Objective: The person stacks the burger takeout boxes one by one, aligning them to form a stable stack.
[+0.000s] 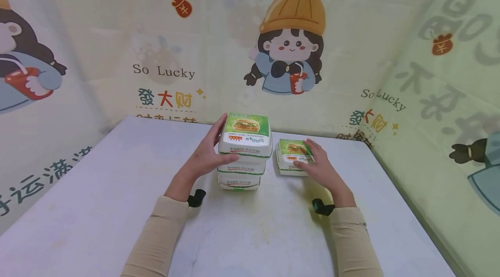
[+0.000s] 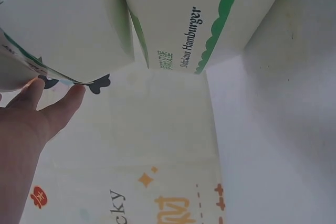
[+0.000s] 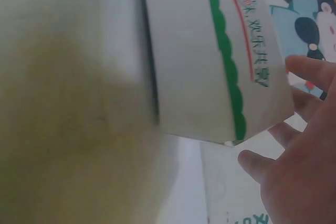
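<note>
Three white-and-green hamburger boxes stand stacked near the middle of the table. My left hand (image 1: 203,155) holds the top hamburger box (image 1: 245,134), thumb at its lower front edge and fingers along its left side. This box sits slightly askew over the middle box (image 1: 244,167) and the bottom box (image 1: 239,181). To the right stands a single hamburger box (image 1: 293,155). My right hand (image 1: 322,166) is over its right part, fingers spread and thumb near the front of the lid. In the right wrist view, the fingers (image 3: 257,165) lie around the box's corner; firm contact is unclear.
A white table (image 1: 250,233) carries the boxes. Behind it and at the sides hang printed cloths (image 1: 218,51) with cartoon figures and lettering. Black wrist cameras (image 1: 197,198) sit at both sleeves.
</note>
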The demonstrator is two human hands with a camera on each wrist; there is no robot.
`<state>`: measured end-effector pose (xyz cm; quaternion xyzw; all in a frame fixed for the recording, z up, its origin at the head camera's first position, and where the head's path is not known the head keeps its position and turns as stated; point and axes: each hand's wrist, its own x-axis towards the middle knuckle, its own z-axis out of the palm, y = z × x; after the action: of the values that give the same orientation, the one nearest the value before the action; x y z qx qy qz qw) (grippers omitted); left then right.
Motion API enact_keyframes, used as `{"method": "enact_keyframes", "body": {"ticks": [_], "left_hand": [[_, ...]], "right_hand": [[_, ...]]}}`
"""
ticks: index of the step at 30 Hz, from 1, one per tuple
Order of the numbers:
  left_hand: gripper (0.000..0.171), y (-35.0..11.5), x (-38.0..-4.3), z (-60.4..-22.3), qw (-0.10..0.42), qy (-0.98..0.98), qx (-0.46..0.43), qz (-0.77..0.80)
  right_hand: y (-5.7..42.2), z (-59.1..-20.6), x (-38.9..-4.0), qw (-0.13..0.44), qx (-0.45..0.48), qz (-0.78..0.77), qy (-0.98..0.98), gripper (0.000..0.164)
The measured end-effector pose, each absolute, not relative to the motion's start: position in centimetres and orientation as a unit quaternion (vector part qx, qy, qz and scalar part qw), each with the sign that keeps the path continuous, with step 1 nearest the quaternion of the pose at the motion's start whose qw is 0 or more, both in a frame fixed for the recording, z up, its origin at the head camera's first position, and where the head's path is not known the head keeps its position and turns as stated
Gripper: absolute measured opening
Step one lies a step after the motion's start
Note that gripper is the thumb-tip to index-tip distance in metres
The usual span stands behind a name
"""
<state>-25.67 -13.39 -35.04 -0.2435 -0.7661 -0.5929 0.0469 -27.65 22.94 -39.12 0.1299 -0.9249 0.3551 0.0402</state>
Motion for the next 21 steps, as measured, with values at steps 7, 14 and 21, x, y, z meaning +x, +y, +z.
{"method": "enact_keyframes", "body": {"ticks": [7,14,21], "left_hand": [[0.109,-13.4,-25.7,-35.0,0.066,-0.758,-0.253,-0.598],[0.106,-13.2,-25.8,-35.0,0.068,-0.756,-0.251,-0.6],[0.104,-13.2,-25.8,-34.9,0.071,-0.756,-0.248,-0.601]], "right_hand": [[23.0,-40.2,-27.8,0.036,0.138,0.329,-0.933,0.083],[23.3,-40.4,-27.5,0.051,0.134,0.332,-0.932,0.08],[23.4,-40.7,-27.5,0.039,0.13,0.317,-0.939,0.088]]}}
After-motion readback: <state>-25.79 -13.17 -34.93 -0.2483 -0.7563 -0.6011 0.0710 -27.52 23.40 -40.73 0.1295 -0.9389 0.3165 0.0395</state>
